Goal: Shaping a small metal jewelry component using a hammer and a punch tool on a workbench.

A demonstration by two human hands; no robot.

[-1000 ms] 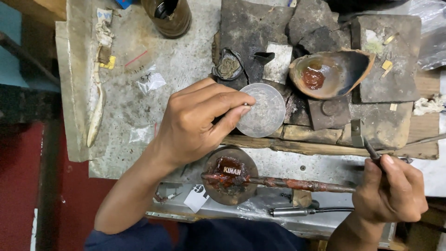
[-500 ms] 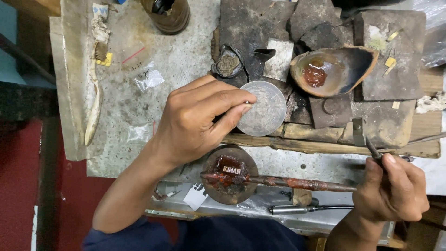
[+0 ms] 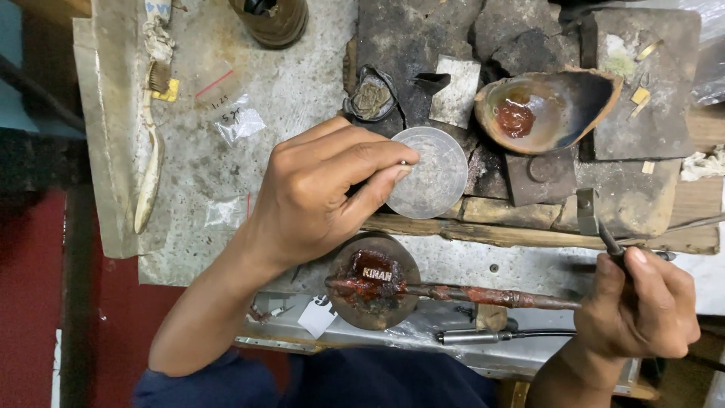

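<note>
Since a second ago I see almost no change: my left hand (image 3: 325,196) stays pinched on the round metal disc (image 3: 432,172), my right hand (image 3: 638,306) stays clamped on the thin tool (image 3: 604,234).

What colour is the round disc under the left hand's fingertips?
Silvery grey, a dull metal disc, seen best in the head view beside the left hand.

The table (image 3: 302,98) is grey, stained and pitted. On it, taking the round metal disc (image 3: 430,174) as landmark: dark slabs (image 3: 634,91) lie under and right of it, a shell dish (image 3: 544,109) up right, a toothbrush (image 3: 151,151) and small plastic bags (image 3: 238,121) far left, a jar (image 3: 272,19) up left.
</note>
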